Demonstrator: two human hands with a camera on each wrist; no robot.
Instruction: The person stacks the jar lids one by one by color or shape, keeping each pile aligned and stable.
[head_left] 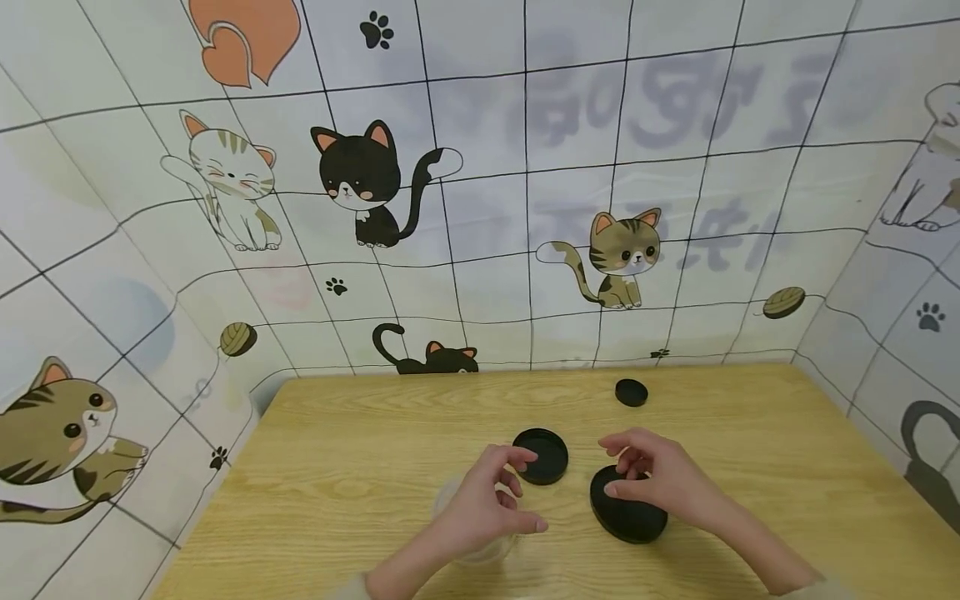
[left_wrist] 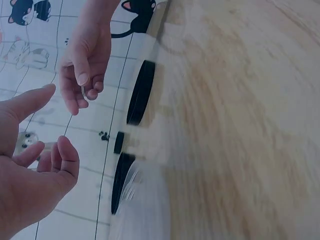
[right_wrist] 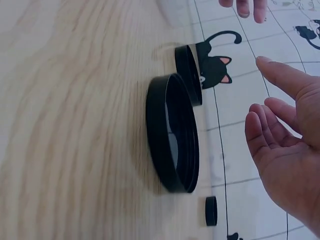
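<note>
My left hand [head_left: 483,508] hovers with loosely bent fingers above a clear, see-through round container [head_left: 480,550], which it partly covers in the head view. The right hand [head_left: 663,479] is held over the largest black round lid [head_left: 630,521], its thumb and fingers apart with nothing between them. In the right wrist view that lid [right_wrist: 172,135] lies on the table, rim up, apart from the fingers. A medium black lid [head_left: 542,457] lies between the hands, a little farther back. The smallest black lid [head_left: 632,392] sits near the table's far edge.
The wooden table [head_left: 360,467] backs onto a white gridded cloth [head_left: 480,208] printed with cartoon cats, which also hangs at both sides. In the left wrist view the clear container [left_wrist: 142,210] stands nearest, beside the medium black lid [left_wrist: 122,182].
</note>
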